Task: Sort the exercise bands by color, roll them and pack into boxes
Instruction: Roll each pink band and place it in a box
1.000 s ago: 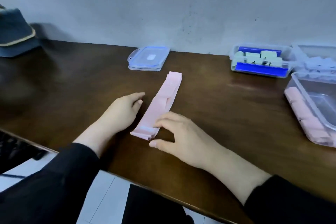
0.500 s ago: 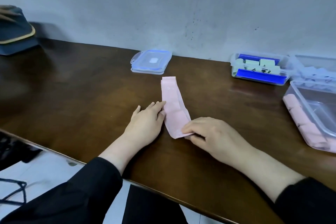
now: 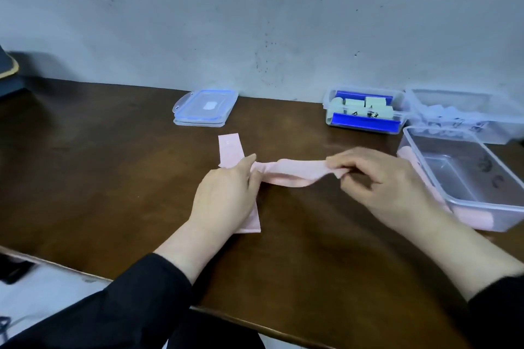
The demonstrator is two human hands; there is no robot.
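Grey wall stands behind a brown tabletop [image 3: 99, 178]. On it, a pink band [image 3: 292, 171] stretches between two hands. The left hand [image 3: 226, 195] lies on the band's flat part and pinches it at the bend, fingers pointing to 1 o'clock. One end of the band pokes out at 12 o'clock from this hand. The right hand [image 3: 380, 181] pinches the other end with curled fingers, just above the tabletop. At 3 o'clock sits a clear box [image 3: 465, 201] with pink rolls [image 3: 476, 218] inside. A blue box [image 3: 365, 112] at 1 o'clock holds pale rolls; their black writing is too small to read.
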